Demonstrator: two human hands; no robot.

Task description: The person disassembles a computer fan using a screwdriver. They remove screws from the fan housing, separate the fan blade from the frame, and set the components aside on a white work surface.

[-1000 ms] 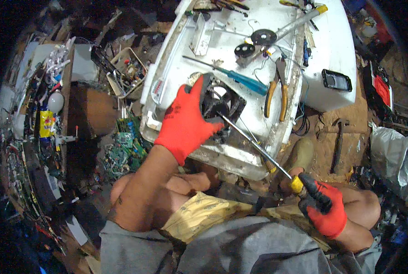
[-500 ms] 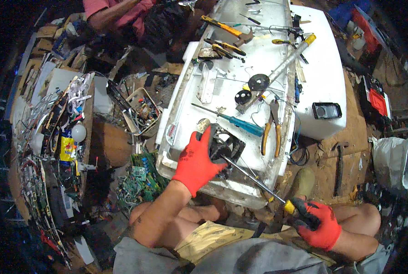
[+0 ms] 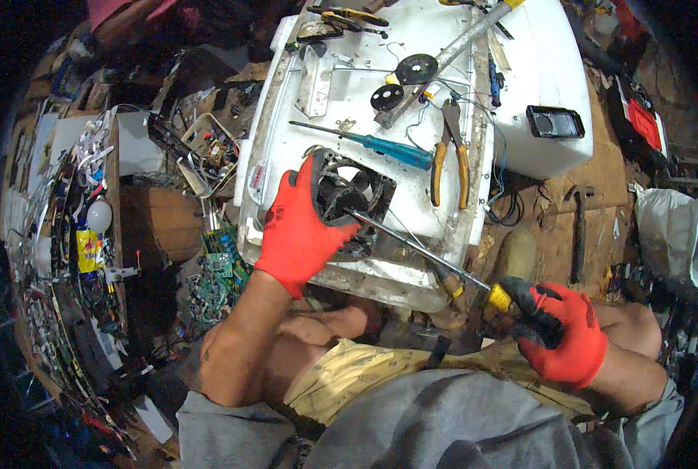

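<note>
My left hand (image 3: 300, 227), in a red and black glove, grips the near left side of a black square fan-like part (image 3: 380, 186) with a round opening, which lies on the white work surface (image 3: 286, 258). In my right hand (image 3: 561, 332), gloved alike, is a long screwdriver (image 3: 427, 254) with a yellow and black handle. Its shaft slants up to the left, and its tip meets the black part beside my left fingers. Just beyond lie a blue-handled screwdriver (image 3: 396, 150) and pliers (image 3: 450, 156) with orange-yellow handles.
Two black discs (image 3: 416, 69), a metal bar (image 3: 474, 43) and more pliers (image 3: 349, 17) lie farther back. A black frame (image 3: 555, 122) rests on the white block at right. A hammer (image 3: 579, 234) lies on the cardboard floor. Circuit boards (image 3: 222, 266) and wire scrap fill the left.
The view has shifted, so the surface and tools appear higher and somewhat left. Both hands keep their holds, and the screwdriver tip remains at the black part.
</note>
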